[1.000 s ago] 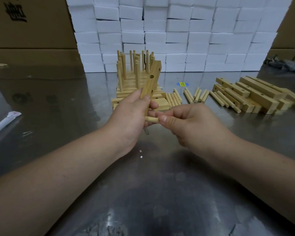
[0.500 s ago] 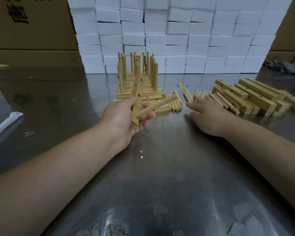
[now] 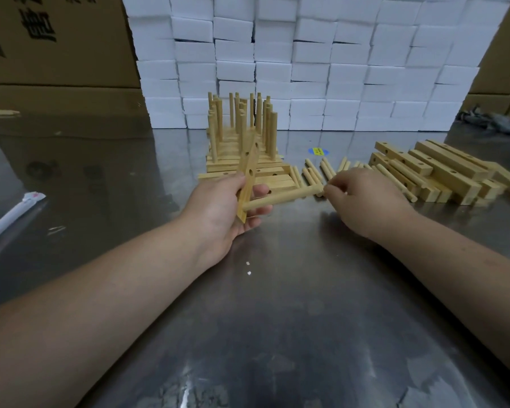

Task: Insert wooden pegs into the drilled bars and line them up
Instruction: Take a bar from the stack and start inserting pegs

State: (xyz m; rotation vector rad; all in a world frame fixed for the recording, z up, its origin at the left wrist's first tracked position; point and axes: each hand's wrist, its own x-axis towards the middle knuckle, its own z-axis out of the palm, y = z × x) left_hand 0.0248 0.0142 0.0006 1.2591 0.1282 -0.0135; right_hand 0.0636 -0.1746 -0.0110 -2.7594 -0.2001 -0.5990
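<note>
My left hand (image 3: 218, 207) grips a drilled wooden bar (image 3: 249, 169), held nearly upright and tilted. One peg (image 3: 283, 197) sits in the bar's lower hole and sticks out to the right; two upper holes are bare. My right hand (image 3: 365, 201) has curled fingers at the near end of the loose pegs (image 3: 312, 173). It pinches a peg whose tip (image 3: 319, 194) shows just under the free end of the inserted peg. Behind the bar stands a stack of bars with upright pegs (image 3: 242, 134).
A heap of drilled bars (image 3: 442, 172) lies at the right on the steel table (image 3: 277, 319). A wall of white foam blocks (image 3: 306, 69) closes the back, with cardboard boxes (image 3: 56, 54) on the left. A white wrapped stick (image 3: 9, 216) lies at the far left.
A second ago my right hand pushed a peg into the bar's lower hole. It then reached out flat to the loose pegs, and has now curled its fingers and drawn back toward the bar.
</note>
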